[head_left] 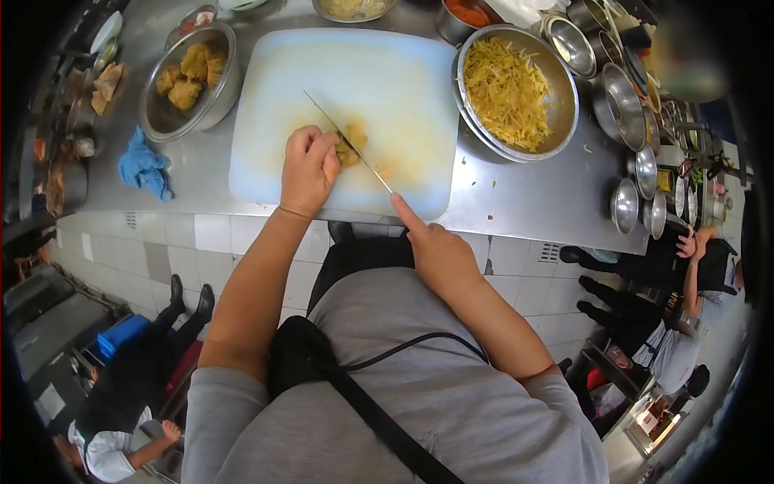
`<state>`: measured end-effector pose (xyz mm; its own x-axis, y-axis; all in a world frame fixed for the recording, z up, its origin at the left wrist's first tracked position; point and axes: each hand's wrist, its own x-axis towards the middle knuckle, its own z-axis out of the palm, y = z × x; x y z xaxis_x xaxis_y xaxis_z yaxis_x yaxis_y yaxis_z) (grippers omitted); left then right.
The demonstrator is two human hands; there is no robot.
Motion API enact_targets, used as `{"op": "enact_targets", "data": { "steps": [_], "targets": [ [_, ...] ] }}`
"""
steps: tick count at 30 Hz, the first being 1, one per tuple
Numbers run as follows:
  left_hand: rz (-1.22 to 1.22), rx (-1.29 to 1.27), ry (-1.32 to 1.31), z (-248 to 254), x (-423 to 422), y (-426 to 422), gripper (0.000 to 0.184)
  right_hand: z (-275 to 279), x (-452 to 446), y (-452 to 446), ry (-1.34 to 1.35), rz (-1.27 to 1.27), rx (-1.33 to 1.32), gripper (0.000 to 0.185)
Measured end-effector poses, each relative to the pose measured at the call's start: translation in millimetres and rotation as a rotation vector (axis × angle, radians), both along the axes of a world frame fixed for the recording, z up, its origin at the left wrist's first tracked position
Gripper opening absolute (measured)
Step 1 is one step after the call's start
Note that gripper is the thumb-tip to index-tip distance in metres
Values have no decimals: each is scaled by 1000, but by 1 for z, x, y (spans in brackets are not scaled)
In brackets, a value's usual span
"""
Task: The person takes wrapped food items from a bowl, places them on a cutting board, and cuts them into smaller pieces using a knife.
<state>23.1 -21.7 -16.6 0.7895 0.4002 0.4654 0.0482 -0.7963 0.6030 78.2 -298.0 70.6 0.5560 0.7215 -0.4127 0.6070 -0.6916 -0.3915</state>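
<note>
- Shirt [387, 331], grey, lower middle of the frame; a black strap [387, 427] crosses it, cut off at the bottom edge.
- Right hand [439, 250], centre: wrapped round a knife, index finger stretched toward the blade; handle hidden in the fist.
- Left hand [309, 169], left of centre: fingers curled, pinning a yellowish lump to the board; fingertips partly hidden.
- Knife [348, 140]: blade aslant, tip toward the upper left, over the lump; whether the edge has cut in cannot be told.
- Lump [348, 156]: mid-board, partly covered by hand and blade.
- Board [355, 64], white, wet-stained, upper middle of the frame.
- Cloth [145, 165], blue, crumpled, left of the board.
- Left bowl [161, 113], upper left: holds yellow-brown chunks [192, 77].
- Right bowl [562, 101], upper right: yellow shreds [504, 93] inside; set upon another bowl, mostly concealed.
- Pot [451, 31], top edge: orange contents, cut off.
- Metal bowls [621, 105], right: crowded, overlapping.
- People, lower left [121, 403] and lower right [685, 347]: distorted by the lens.
</note>
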Motion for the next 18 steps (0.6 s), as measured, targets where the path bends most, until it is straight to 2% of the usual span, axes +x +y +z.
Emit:
{"op": "enact_targets", "data": {
  "steps": [1,6,9,12,15,18],
  "targets": [
    [-2,6,-1,1,0,1,27,3,0,-2,-1,-2,6,73],
    [6,-22,-24,0,1,-2,29,89,-7,-36,34,50,-117,76],
    [4,-35,10,-3,0,0,30,113,-12,-57,125,17,-123,79],
    [-6,-58,5,-3,0,0,31,84,-13,-50,93,31,-106,79],
    [-7,-44,12,-2,-1,0,30,12,-7,-10,-15,19,-4,79],
    [17,-21,19,-1,0,-1,27,1,-1,14,-66,28,28,78]
  ]
}}
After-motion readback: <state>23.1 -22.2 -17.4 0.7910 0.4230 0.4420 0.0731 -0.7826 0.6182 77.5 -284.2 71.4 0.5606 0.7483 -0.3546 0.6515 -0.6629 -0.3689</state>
